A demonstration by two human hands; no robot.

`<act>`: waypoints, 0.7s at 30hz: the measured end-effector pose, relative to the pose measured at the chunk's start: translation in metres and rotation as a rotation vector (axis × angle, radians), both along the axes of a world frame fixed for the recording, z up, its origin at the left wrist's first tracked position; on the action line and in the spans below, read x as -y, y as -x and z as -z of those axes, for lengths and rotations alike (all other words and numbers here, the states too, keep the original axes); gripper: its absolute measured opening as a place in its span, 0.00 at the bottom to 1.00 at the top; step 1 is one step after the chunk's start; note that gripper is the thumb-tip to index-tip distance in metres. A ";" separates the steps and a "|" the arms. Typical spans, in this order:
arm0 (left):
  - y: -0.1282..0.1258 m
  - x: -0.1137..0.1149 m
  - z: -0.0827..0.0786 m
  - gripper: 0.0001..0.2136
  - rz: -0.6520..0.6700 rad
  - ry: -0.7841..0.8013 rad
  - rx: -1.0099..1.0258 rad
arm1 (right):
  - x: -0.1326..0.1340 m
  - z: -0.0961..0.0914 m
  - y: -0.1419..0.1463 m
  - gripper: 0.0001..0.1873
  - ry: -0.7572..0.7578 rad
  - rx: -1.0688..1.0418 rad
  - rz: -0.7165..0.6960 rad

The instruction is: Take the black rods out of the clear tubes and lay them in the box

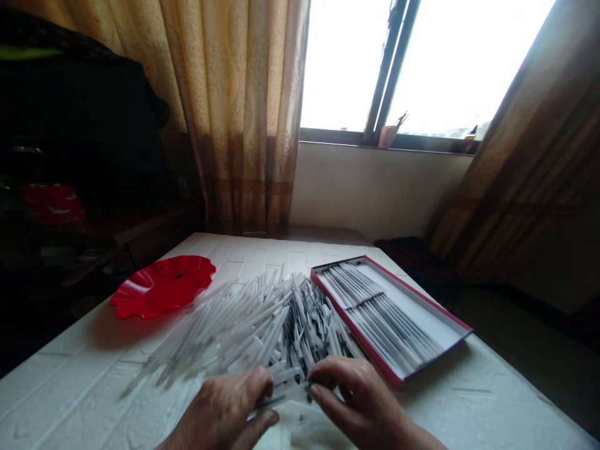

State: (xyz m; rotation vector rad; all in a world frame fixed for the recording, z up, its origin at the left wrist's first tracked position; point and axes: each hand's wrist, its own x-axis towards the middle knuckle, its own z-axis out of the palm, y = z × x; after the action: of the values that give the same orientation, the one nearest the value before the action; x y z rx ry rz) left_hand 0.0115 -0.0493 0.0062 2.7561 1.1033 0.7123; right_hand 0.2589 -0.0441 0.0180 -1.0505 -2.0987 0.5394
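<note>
Thin clear plastic tubes (253, 331) are heaped on a white worktop (79, 400), between a red fluted dish (162, 286) and a red-edged box tray (356, 334) of lined-up tubes. Tubes at the pile's near edge are pinched by the left hand (220, 415) and right hand (356, 400).

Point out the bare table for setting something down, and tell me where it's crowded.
Bare tabletop lies left of the clear plastic tubes, in front of the red scalloped plate. A strip lies right of the right hand, below the red-rimmed box. Crowded: the tube heap, around the left hand.
</note>
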 end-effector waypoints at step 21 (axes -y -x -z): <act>0.005 -0.009 -0.003 0.06 -0.049 -0.005 0.125 | -0.006 -0.006 -0.009 0.09 0.092 -0.057 0.070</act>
State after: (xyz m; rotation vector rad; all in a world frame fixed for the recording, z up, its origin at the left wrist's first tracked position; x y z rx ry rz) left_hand 0.0066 -0.0404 0.0094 2.6549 1.1477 0.8811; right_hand 0.2682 -0.0377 0.0242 -1.1428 -1.9963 0.6289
